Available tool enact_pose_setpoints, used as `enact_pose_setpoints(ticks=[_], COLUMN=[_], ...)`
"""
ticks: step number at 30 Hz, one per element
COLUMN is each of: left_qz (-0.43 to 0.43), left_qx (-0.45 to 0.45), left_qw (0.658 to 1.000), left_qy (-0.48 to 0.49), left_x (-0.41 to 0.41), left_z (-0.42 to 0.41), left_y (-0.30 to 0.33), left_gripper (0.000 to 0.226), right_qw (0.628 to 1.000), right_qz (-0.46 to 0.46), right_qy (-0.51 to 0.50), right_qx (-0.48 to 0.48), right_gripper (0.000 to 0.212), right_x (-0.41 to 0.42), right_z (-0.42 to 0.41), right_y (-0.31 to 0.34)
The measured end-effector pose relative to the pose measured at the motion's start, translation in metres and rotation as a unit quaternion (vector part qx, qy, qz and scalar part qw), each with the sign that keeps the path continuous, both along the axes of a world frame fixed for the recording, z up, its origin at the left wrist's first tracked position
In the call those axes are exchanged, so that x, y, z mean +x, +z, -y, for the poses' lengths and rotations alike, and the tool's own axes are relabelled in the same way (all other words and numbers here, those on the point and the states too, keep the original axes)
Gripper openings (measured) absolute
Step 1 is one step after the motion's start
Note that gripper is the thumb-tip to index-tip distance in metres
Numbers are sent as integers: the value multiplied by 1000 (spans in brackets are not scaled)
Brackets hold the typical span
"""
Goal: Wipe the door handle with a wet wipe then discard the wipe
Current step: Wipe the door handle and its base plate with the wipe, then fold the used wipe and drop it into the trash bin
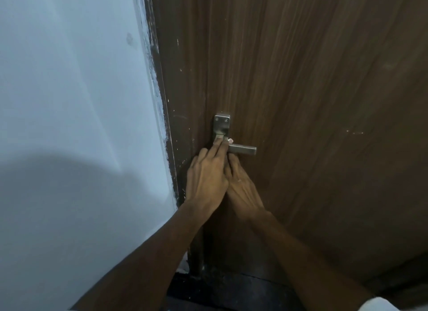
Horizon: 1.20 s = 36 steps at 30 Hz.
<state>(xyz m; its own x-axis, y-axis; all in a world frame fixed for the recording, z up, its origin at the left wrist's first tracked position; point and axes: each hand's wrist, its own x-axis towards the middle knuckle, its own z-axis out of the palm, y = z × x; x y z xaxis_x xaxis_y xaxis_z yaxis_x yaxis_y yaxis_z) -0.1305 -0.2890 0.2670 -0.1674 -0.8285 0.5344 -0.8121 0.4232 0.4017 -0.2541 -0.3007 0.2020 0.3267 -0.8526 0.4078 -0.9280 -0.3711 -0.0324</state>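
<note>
A metal lever door handle [245, 149] with a rectangular backplate [221, 123] sits on the brown wooden door [301, 79]. My left hand [206, 178] reaches up with its fingers pressed on the neck of the handle. A small white bit of the wet wipe [230, 140] peeks out just right of those fingertips, above the lever; the rest of it is hidden. My right hand [242, 186] lies under the left one, its fingers stretched up to the underside of the lever and partly covered.
A pale wall [69, 102] fills the left side, meeting the dark door frame [162, 90], which has white paint smears. The dark floor [231, 292] shows at the bottom.
</note>
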Motion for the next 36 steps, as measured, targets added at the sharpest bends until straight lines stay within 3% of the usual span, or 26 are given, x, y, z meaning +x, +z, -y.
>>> enact_pose_setpoints(ticks=[7,10,12,15,19,24,28,36], left_qz=[-31,-20,-38,-181,-253,-321,-332,-374], left_qx=[82,126,168,226,179,172,140,121], left_qw=[995,990,985,957,949,930,929,908], left_qy=[-53,-53,-24,6,54,41,81,143], left_x=[17,28,30,29,36,45,50,84], left_z=[-19,-35,-37,-32,-26,-42,-67,-168], left_y=[-3,-2,4,31,90,158,201,260], left_gripper=[73,81,75,39,6,16,14,13], right_qw=[992,993,989,972,955,934,927,887], right_qz=[8,36,85,183,281,356,372,449], right_qy=[95,104,122,136,95,20,35,92], right_qx=[85,44,17,-51,-23,16,16,52], right_gripper=[81,82,71,31,20,29,14,12], right_x=[-7,-2,8,19,17,16,37,87], right_z=[-33,-40,-46,-48,-45,-52,-73,-158], right_y=[6,37,64,98,146,208,247,293])
